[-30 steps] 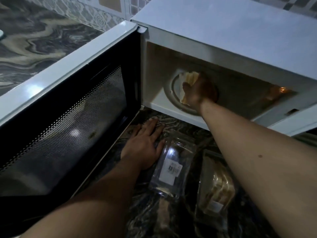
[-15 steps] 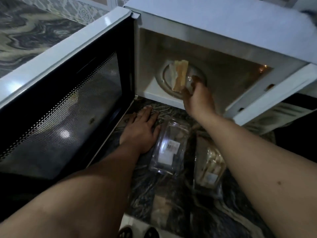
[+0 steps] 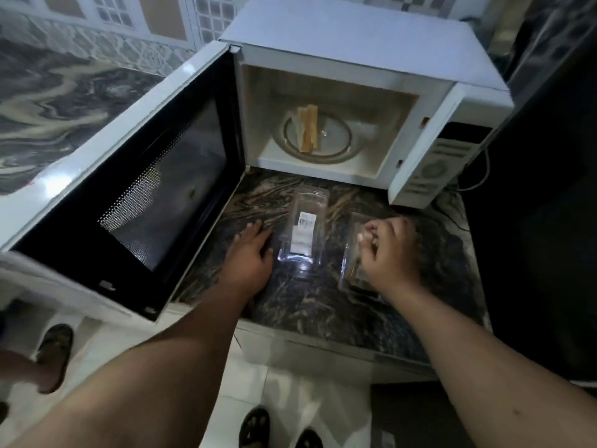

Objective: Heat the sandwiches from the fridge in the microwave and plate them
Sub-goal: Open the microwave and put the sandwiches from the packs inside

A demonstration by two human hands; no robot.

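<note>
While the left hand (image 3: 250, 253) rests flat on the desk (image 3: 316, 305), right-hand fingers (image 3: 368, 236) curl over the clear plastic sandwich pack (image 3: 350, 270); whether they grip is unclear; soft bread needs light side holds.

Dim, soft picture; glare on microwave door (image 3: 51, 185); wide-angle bending at edges

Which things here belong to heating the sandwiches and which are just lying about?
For the job: microwave, sandwich on its glass tray, full sandwich pack under the right hand, emptied pack.
Just about: sandals, power cord.
</note>
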